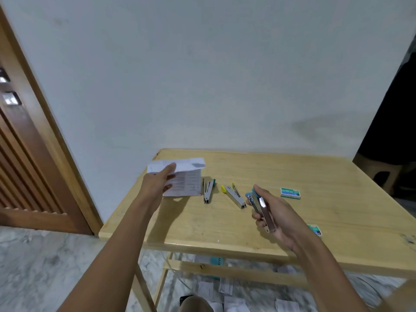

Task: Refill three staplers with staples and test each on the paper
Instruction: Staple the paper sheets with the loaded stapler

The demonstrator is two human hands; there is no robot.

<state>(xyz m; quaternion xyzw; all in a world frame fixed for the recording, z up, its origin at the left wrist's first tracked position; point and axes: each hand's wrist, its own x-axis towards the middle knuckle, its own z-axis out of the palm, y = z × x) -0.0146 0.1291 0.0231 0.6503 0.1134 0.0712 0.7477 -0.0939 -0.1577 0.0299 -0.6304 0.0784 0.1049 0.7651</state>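
Note:
My left hand (pixel 160 183) holds a folded printed paper (pixel 186 179) lifted above the left part of the wooden table (pixel 292 176), thumb over its top flap. My right hand (pixel 273 213) grips a blue stapler (pixel 261 207), fingers curled round its metal body, above the table's middle. A green-tipped stapler (pixel 208 192) lies on the table just right of the paper. A yellow-tipped stapler (pixel 235 195) lies between that one and my right hand. Both look hinged open. One green staple box (pixel 290 193) lies to the right, and a second staple box (pixel 315 229) peeks out behind my right wrist.
A white wall stands behind the table and a wooden door (pixel 27 154) to the left. Scattered paper slips (pixel 225 287) lie on the marble floor under the table. A dark shape and a stool (pixel 382 174) stand at the far right.

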